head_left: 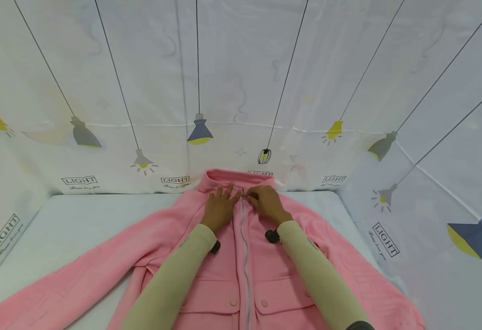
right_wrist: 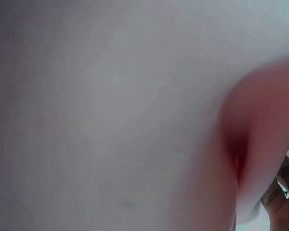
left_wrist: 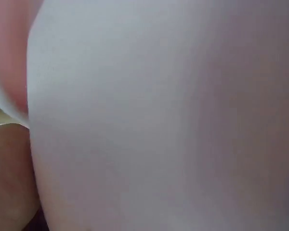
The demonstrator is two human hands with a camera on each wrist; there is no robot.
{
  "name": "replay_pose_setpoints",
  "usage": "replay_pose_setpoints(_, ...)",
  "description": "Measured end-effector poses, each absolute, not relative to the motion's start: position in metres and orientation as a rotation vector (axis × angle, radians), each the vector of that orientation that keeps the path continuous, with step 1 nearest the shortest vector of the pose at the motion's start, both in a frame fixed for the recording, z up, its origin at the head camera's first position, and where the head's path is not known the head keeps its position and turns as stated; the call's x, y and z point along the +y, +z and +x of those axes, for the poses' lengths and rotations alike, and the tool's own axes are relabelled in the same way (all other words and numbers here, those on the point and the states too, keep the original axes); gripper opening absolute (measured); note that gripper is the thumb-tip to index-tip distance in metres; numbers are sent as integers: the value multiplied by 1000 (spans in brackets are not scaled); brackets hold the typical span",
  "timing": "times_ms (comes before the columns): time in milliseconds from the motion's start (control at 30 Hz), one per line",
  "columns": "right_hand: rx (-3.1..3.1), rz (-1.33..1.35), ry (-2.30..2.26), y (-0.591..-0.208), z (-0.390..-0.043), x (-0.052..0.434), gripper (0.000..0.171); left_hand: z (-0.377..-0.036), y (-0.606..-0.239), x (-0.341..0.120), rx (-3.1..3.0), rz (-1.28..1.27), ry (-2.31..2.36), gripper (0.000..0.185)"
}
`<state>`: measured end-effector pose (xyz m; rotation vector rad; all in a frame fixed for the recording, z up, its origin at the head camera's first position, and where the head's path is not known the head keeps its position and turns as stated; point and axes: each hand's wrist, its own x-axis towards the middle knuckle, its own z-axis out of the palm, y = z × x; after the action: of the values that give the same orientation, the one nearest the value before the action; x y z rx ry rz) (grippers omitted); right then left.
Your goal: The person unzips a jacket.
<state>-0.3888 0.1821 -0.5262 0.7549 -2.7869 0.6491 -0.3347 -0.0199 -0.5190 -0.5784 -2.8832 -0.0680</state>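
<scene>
Where the head view looks down, a pink zip-up jacket [head_left: 241,270] lies spread front-up on a white counter [head_left: 80,224], its collar at the middle of the frame and its sleeves running out to the lower left and lower right corners. The left hand [head_left: 219,208] rests flat on the cloth just left of the zipper [head_left: 246,256], fingers straight and slightly spread. The right hand [head_left: 267,202] has its fingers curled and pinched at the zipper pull [head_left: 243,194], right under the collar. Behind hangs a white curtain printed with lamps [head_left: 199,130].

Seen from the left wrist, only pale blurred cloth shows, with a pink edge at the upper left; the fingers cannot be told from this view.

Seen from the right wrist, the frame is likewise pale blur with a pink fold at the right, and nothing of the fingers is clear.

Risks, as I judge them: the pull could bite the collar's loose fabric if the flat hand lets the cloth bunch, and a sharp tug might drag the whole jacket along the counter or skew the teeth near the top.
</scene>
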Motion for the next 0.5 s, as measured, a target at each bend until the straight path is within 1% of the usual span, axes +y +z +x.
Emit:
replay_pose_setpoints(133,-2800,763,636,-524,-388,183,11,-329,-514,-22,-2879,-612,-62,50)
replay_pose_setpoints(500,-2804,904,613,-516,-378,182,12,-333,-519,-19,-2975,-543,38,55)
